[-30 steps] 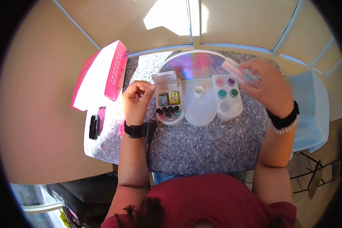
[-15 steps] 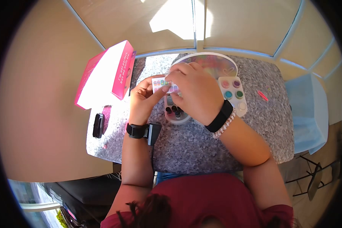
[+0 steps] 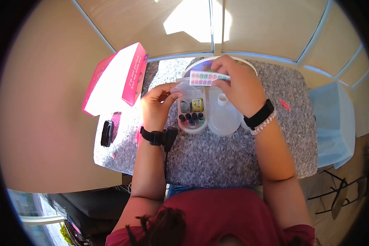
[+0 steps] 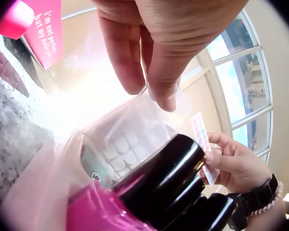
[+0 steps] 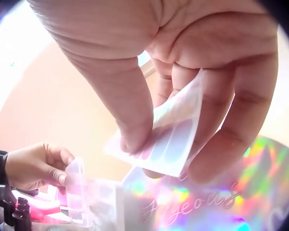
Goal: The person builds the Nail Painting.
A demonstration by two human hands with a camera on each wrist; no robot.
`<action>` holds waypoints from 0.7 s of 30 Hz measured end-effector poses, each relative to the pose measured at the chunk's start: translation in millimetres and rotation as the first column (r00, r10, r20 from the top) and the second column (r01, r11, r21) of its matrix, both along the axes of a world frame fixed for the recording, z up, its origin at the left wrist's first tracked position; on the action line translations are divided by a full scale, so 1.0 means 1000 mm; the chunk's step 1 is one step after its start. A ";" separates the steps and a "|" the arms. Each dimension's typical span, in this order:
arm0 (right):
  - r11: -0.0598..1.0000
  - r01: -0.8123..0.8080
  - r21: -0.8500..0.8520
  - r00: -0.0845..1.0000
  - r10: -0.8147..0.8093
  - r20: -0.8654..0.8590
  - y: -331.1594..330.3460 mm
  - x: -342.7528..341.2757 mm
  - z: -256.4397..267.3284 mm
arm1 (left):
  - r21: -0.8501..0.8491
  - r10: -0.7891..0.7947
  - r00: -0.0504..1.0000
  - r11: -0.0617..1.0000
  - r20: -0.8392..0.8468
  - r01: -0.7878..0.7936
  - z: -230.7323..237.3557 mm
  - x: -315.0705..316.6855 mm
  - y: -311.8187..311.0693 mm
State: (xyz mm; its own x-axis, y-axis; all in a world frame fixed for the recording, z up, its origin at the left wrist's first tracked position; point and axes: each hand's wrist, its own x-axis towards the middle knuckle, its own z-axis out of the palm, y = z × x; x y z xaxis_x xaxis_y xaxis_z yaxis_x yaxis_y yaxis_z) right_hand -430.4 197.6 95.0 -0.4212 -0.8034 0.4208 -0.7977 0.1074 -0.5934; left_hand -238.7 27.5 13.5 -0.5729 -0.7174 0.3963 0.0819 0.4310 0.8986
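My right hand [image 3: 244, 88] pinches a small sheet of coloured nail stickers [image 3: 203, 78] between thumb and fingers, above the white case. In the right wrist view the sheet [image 5: 176, 139] bends slightly under the thumb. My left hand [image 3: 156, 107] pinches a translucent plastic piece [image 3: 185, 91] over the case's left compartment; the left wrist view shows thumb and finger on its edge [image 4: 151, 108]. Below it, the left compartment holds several black-capped bottles [image 3: 191, 121] and a yellow patterned item [image 3: 197, 105]. A small white ring [image 3: 222, 99] stands in the middle tray [image 3: 224, 121].
A pink and white box [image 3: 132, 78] stands at the table's back left. A black object [image 3: 107, 133] lies near the left edge, and a pink stick [image 3: 285, 104] lies right of the case. A blue-covered chair [image 3: 332, 119] is beyond the table's right edge.
From over the left compartment, my right hand has moved right with the sticker sheet, away from my left hand. The translucent piece now shows in my left fingers.
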 end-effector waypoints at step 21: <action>0.982 -0.066 -0.176 0.996 0.075 0.046 -0.030 0.011 -0.038 | -0.457 0.123 0.965 0.890 0.231 -0.004 0.000 -0.021 -0.012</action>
State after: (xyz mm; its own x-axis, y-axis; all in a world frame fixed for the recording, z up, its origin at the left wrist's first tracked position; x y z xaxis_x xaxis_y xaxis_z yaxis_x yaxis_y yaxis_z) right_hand -418.9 167.3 57.3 -0.3913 -0.7480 0.5360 -0.7673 -0.0563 -0.6388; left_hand -260.0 15.8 13.7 -0.6539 -0.5345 0.5355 -0.1582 0.7887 0.5940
